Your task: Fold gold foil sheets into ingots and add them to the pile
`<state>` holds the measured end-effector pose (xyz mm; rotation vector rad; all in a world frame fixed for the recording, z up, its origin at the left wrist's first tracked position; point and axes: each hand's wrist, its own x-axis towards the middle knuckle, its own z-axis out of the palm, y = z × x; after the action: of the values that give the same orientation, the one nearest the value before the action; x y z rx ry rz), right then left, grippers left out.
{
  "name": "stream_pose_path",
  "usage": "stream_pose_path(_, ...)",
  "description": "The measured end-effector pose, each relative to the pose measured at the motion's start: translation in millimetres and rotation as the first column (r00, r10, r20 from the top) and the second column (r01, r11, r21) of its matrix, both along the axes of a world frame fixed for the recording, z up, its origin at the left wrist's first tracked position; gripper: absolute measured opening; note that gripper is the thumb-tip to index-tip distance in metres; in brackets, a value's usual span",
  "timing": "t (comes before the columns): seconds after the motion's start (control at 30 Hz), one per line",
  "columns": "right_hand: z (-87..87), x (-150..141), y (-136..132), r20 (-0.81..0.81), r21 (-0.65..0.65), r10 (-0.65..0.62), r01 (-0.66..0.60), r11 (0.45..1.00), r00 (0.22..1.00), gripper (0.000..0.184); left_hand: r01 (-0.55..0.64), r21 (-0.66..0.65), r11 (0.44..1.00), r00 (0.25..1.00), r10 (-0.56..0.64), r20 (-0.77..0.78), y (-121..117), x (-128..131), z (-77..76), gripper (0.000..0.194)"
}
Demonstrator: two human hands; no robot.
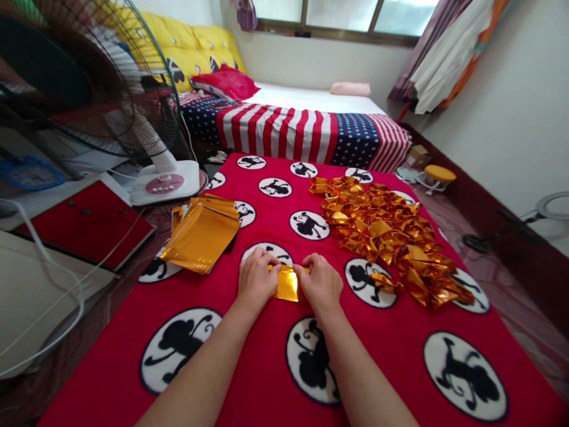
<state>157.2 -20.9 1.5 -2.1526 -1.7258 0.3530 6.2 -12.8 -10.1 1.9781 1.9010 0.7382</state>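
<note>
A small folded sheet of gold foil paper (pixel 287 284) lies on the red blanket (pixel 249 356) printed with black monkey circles. My left hand (pixel 256 279) presses on its left side with fingers curled. My right hand (pixel 320 283) pinches its right side, fingers closed on the foil. A stack of flat gold foil sheets (pixel 202 233) rests to the left of my hands. To the right spreads a heap of folded gold foil pieces (pixel 386 231).
A standing fan (pixel 106 83) with a white base (pixel 165 182) is at the left, beside a red board (pixel 89 222) and white cords. A bed with a stars-and-stripes cover (pixel 306 130) lies beyond. A yellow stool (pixel 439 174) stands at the right.
</note>
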Motion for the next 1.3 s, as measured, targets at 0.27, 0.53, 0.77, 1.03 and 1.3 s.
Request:
stream_pose_path(0.27,-1.1,7.5,-3.0,-0.083,0.034,0.047,-0.044,0.998,0.995,0.004,0.025,0.014,1.000,0.999,-0.025,0.025,2.3,-5.7,-3.9,0.003)
stream_pose_path(0.53,-9.4,20.1,-11.5,-0.254,0.202,0.139,-0.088,0.975,0.957,0.020,0.041,0.028,0.999,0.998,-0.042,0.046,4.6,-10.8,-7.5,0.015)
stream_pose_path(0.77,-8.8,19.0,-15.1,-0.331,0.217,0.177,-0.108,0.970,0.927,0.027,0.049,0.017,0.999,0.987,-0.051,0.154,4.5,-16.1,-8.0,0.012)
stream_pose_path(1.03,-18.4,22.7,-12.1,-0.593,0.244,0.165,-0.019,0.969,0.788,0.021,-0.012,-0.022,1.000,0.836,0.022,0.549,4.5,-18.8,-15.0,0.017)
stream_pose_path(1.3,-21.2,23.4,-9.5,-0.724,0.275,0.184,0.033,0.961,0.665,0.024,0.008,-0.031,0.999,0.770,0.013,0.638,5.1,-19.5,-11.8,0.016)
